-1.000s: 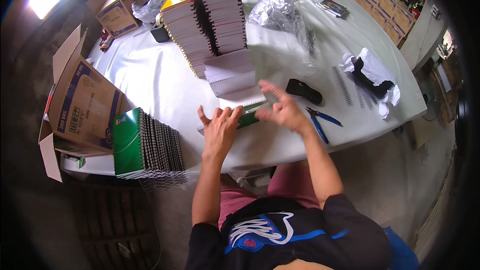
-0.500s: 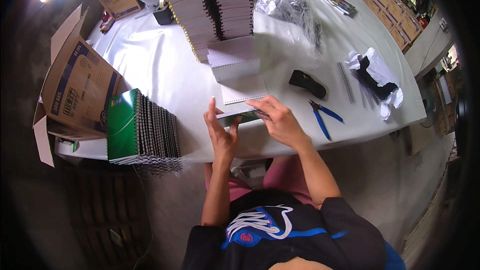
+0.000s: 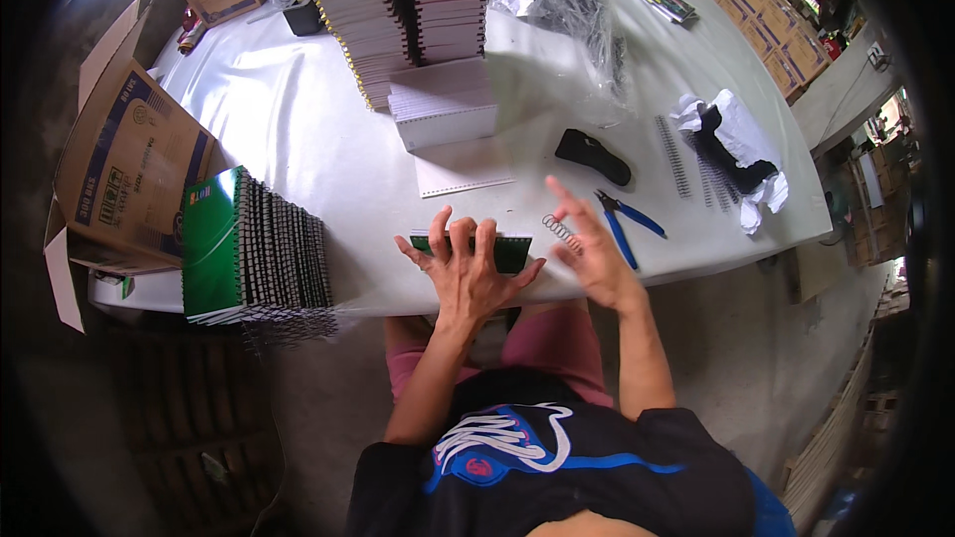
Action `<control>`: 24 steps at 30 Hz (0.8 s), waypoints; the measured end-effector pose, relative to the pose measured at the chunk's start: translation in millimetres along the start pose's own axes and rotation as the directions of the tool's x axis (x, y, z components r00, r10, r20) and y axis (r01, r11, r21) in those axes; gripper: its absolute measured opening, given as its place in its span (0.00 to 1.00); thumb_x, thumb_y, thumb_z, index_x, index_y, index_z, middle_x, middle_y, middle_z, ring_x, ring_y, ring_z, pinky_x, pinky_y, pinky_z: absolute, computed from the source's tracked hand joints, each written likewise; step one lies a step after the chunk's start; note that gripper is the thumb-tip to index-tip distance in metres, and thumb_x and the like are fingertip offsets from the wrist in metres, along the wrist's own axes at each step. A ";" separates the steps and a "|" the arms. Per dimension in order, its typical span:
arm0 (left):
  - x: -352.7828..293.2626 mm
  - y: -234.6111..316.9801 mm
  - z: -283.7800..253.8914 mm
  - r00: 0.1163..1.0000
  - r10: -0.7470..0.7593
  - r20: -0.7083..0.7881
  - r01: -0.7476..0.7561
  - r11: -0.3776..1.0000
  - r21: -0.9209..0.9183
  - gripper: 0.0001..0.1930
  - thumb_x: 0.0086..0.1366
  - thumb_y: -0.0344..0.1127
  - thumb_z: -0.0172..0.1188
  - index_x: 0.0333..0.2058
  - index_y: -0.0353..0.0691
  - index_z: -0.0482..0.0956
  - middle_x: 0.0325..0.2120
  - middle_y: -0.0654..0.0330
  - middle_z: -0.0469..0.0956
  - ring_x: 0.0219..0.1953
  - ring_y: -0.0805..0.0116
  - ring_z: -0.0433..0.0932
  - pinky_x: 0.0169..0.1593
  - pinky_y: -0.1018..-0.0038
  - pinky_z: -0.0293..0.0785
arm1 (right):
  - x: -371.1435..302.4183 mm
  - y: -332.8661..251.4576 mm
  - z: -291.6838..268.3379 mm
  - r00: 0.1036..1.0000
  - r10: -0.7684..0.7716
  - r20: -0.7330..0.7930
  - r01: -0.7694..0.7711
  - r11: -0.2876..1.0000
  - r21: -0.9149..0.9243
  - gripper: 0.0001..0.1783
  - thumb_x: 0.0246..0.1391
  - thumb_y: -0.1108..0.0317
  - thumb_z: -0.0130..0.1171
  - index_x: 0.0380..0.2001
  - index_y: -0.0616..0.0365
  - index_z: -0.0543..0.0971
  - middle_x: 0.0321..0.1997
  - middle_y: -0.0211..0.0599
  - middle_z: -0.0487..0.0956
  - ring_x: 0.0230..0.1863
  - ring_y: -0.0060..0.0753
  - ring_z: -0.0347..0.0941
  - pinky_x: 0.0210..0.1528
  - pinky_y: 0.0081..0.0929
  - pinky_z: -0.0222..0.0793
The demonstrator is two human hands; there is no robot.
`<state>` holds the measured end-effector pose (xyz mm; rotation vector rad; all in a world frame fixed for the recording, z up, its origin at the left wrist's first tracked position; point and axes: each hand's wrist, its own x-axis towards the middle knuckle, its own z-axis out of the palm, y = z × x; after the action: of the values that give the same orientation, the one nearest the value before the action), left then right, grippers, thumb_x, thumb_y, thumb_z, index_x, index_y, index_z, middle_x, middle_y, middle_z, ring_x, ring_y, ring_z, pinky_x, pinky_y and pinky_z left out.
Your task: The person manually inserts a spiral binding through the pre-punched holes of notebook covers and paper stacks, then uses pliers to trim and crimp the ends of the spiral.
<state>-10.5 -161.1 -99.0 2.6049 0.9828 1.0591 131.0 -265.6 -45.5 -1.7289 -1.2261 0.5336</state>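
Note:
A small green-covered notebook stands on edge close to the table's near side, holes along its upper edge. My left hand has its fingers hooked over the notebook and its thumb against the right end. To the right of it, my right hand is raised and slightly blurred. A short metal spiral coil sits at its thumb and fingers, apart from the notebook. White punched sheets lie just beyond, before a block of punched paper.
Blue-handled cutters and a black cloth-like object lie at the right, with loose coils beyond. Green spiral notebooks are stacked left, beside an open carton. Tall paper stacks and crumpled plastic stand farther back.
My right hand has moved right, away from the notebook, with a coil at its fingers. My left hand has turned over the notebook, which now stands on edge. The view has shifted slightly.

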 end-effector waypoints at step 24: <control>-4.3 -1.3 18.9 0.988 0.002 -0.156 0.025 0.984 0.174 0.35 0.35 0.68 0.69 0.35 0.51 0.70 0.36 0.63 0.62 0.47 0.60 0.60 0.52 0.48 0.46 | 15.0 10.8 -16.5 0.967 -0.042 0.250 0.017 0.995 0.098 0.14 0.49 0.78 0.60 0.41 0.54 0.82 0.32 0.34 0.77 0.30 0.25 0.72 0.32 0.22 0.68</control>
<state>-0.8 -161.1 -115.8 2.6823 1.1744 1.2423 155.1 -260.1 -44.6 -1.5948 -1.3772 0.8003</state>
